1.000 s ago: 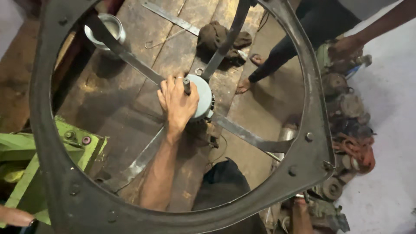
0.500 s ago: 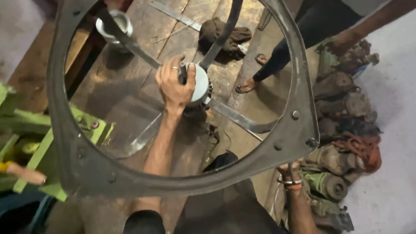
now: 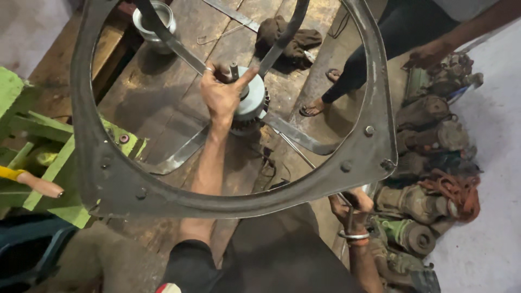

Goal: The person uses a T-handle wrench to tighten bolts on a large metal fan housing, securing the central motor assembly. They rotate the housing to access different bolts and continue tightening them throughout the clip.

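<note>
A large dark metal ring frame [image 3: 228, 203] with flat spokes fills the view, held tilted above a wooden bench. At its centre sits a pale round motor hub [image 3: 254, 103] with a short shaft. My left hand [image 3: 221, 93] reaches up through the ring and is closed around the shaft and hub top, thumb out to the right. My right hand [image 3: 350, 209], with a metal bangle on the wrist, grips the ring's lower right rim from below. Part of its fingers is hidden behind the rim.
A steel bowl [image 3: 154, 16] and a dark cloth [image 3: 287, 35] lie on the wooden bench [image 3: 163, 103]. A green machine [image 3: 38, 146] stands left. Old motors [image 3: 429, 163] are piled on the right. Another person's sandalled foot [image 3: 315, 108] and hand [image 3: 429, 54] are at upper right.
The ring has shifted left and up in view, and its lower rim now lies higher. My right hand has come into sight under the rim. My left hand stays on the hub.
</note>
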